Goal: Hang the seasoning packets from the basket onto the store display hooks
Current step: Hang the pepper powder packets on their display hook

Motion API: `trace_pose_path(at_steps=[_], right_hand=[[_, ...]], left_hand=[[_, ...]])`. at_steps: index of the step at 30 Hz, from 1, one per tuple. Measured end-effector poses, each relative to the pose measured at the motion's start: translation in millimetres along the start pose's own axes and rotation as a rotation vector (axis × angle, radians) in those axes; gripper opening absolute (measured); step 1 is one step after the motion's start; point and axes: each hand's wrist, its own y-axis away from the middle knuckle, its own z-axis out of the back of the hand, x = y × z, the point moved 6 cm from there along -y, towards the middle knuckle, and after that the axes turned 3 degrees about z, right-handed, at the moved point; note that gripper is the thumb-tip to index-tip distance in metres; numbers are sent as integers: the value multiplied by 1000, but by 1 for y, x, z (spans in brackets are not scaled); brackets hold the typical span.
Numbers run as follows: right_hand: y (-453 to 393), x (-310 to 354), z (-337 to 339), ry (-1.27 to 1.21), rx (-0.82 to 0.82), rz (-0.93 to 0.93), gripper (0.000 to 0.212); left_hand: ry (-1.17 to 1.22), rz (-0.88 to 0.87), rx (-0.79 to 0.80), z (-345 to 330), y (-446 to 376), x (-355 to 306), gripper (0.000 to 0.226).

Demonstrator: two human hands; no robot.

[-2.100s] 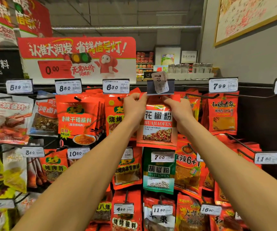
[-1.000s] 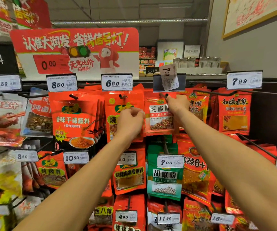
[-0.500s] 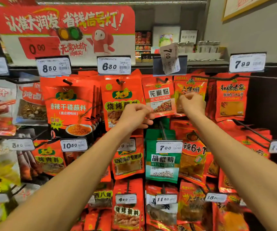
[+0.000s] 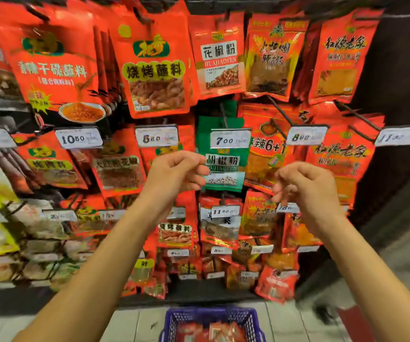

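Now | left hand (image 4: 174,172) and right hand (image 4: 306,186) are held loosely curled, empty | red foil seasoning packets (image 4: 211,333) are seen in the blue plastic basket (image 4: 172,319), well below both.

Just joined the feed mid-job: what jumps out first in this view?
A wall of red seasoning packets on hooks fills the frame, with one green pepper packet standing out at centre under a 7.00 price tag. Both hands, left hand and right hand, hang empty and loosely curled in front of the display. At the bottom edge, a blue basket on the floor holds more red packets.
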Motion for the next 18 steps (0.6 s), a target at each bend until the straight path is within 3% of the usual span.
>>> trace_pose_path(at_steps=[6, 11, 15, 18], right_hand=[[81, -161, 15, 31, 71, -398, 27], [151, -280, 26, 81, 118, -710, 21], [208, -372, 35, 196, 109, -910, 29], [257, -444, 33, 255, 107, -1062, 21]], left_hand=[[33, 353, -110, -9, 57, 154, 22], [2, 720, -232, -2, 109, 284, 15], [-44, 949, -270, 8, 147, 380, 9], [-86, 1081, -294, 17, 171, 457, 5]])
